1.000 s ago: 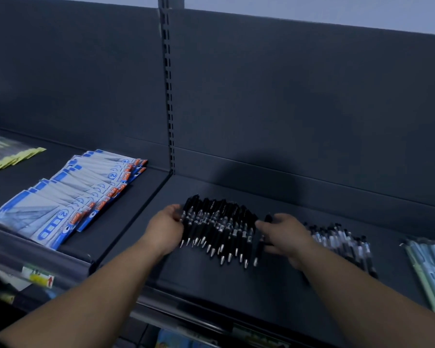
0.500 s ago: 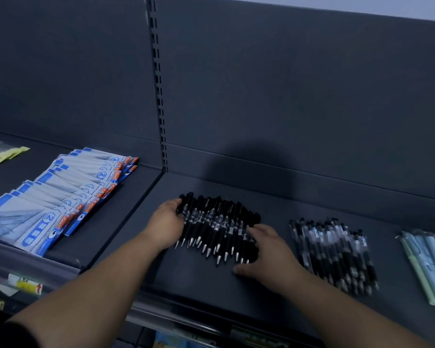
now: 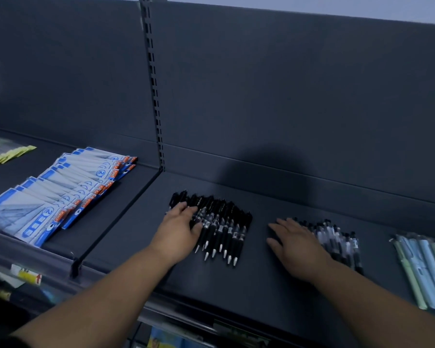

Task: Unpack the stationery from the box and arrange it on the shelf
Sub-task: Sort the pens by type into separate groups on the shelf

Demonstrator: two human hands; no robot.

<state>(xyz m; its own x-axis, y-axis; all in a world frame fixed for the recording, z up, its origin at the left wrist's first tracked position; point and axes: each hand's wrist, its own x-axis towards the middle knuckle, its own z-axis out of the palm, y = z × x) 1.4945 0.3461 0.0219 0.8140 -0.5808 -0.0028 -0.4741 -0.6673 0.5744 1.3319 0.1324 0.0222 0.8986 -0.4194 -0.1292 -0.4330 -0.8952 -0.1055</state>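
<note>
A row of black pens (image 3: 221,227) with silver tips lies side by side on the dark shelf (image 3: 236,285). My left hand (image 3: 178,232) lies flat on the left end of that row, fingers straight. A second batch of clear-and-black pens (image 3: 337,239) lies to the right. My right hand (image 3: 296,244) rests flat with spread fingers on that batch's left side, covering part of it. No box is in view.
Blue-and-white packets (image 3: 60,194) lie fanned on the left shelf bay, past a raised divider (image 3: 116,222). Yellow-edged packets (image 3: 5,154) sit at far left. Pastel green and blue pens (image 3: 422,267) lie at far right. The shelf's back panel (image 3: 286,109) rises behind.
My right hand left the black pens and moved right onto the clear-and-black batch. My left hand slid from the row's left edge onto its top.
</note>
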